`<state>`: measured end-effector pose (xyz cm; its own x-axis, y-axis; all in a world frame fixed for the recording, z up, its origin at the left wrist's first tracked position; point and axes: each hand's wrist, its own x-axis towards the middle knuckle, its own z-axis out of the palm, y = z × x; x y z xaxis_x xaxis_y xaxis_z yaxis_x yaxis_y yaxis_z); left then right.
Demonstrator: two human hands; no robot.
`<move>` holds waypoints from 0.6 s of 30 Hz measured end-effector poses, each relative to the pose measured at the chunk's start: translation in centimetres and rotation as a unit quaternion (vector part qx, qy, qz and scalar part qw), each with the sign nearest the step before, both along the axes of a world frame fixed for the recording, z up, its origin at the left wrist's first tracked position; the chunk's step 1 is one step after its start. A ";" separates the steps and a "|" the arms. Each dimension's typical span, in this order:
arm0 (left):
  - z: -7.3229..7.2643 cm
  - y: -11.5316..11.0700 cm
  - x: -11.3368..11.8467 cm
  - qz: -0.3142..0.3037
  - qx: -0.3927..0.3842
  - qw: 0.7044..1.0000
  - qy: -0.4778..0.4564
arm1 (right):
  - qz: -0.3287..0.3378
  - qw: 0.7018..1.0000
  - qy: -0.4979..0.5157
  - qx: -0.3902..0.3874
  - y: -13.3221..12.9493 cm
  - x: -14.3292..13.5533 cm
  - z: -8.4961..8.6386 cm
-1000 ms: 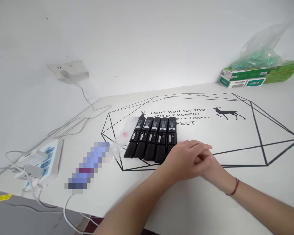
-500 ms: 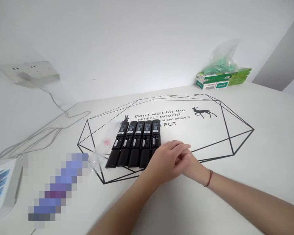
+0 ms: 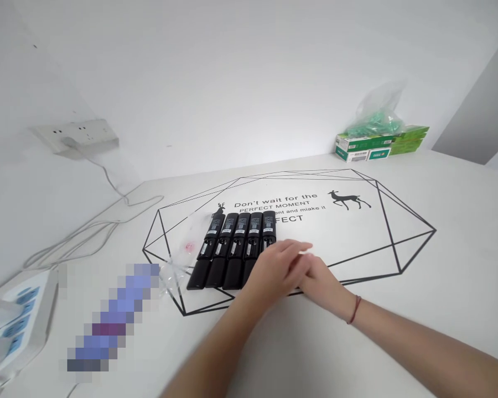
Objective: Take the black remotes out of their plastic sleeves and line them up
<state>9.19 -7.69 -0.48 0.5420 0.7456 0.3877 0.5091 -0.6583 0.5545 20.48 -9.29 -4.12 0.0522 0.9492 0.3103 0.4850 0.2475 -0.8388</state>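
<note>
Several black remote controls [image 3: 234,249] lie side by side on the printed white table, with open battery compartments that hold batteries; the rightmost is partly covered by my left hand [image 3: 277,268]. My left hand is closed against my right hand [image 3: 321,282], its fingers over the right one's. My right hand is closed too, its fingers mostly hidden; a red string is on its wrist. Whatever is between the hands, if anything, cannot be made out.
Clear plastic bags [image 3: 174,273] lie left of the remotes. Further left are a pixelated blue object [image 3: 124,304], a power strip [image 3: 37,315] and cables [image 3: 103,224]. Green and white boxes [image 3: 363,146] with a plastic bag [image 3: 377,119] on top stand at the back right.
The view has shifted, so the table and remotes appear slightly lower and further right. My joined hands have come slightly left relative to the remotes.
</note>
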 end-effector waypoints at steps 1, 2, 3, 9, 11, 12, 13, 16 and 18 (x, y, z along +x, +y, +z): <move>0.1 0.4 -0.4 0.026 0.006 1.000 -0.008 | 0.052 0.998 -0.008 -0.020 0.0 1.0 0.0; 0.1 0.9 -0.8 0.054 0.013 0.998 -0.016 | 0.098 0.994 -0.020 -0.040 0.0 1.6 0.0; 0.1 1.4 -1.2 0.085 0.021 0.996 -0.026 | 0.126 0.990 -0.032 -0.044 0.1 2.0 0.0; -0.3 4.2 -3.9 0.232 0.022 0.971 -0.061 | 0.177 0.970 -0.169 0.008 0.6 0.9 0.2; -0.4 4.5 -4.3 0.247 0.014 0.967 -0.066 | 0.195 0.954 -0.225 0.028 0.8 0.5 0.0; -0.4 4.6 -4.4 0.249 0.012 0.966 -0.067 | 0.201 0.946 -0.250 0.039 0.9 0.4 -0.1; -0.5 4.7 -4.4 0.249 0.010 0.966 -0.066 | 0.205 0.940 -0.269 0.049 1.1 0.3 -0.2; -0.8 4.8 -4.5 0.249 0.007 0.967 -0.055 | 0.209 0.930 -0.294 0.066 1.6 0.1 -0.2; -0.9 4.8 -4.4 0.250 0.004 0.967 -0.043 | 0.213 0.929 -0.294 0.069 1.7 0.2 -0.1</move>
<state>4.77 -2.93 -1.41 0.0795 0.9029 0.4225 0.7167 -0.3463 0.6053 20.65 -7.56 -4.20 -0.5361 0.7939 0.2869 0.6831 0.6077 -0.4050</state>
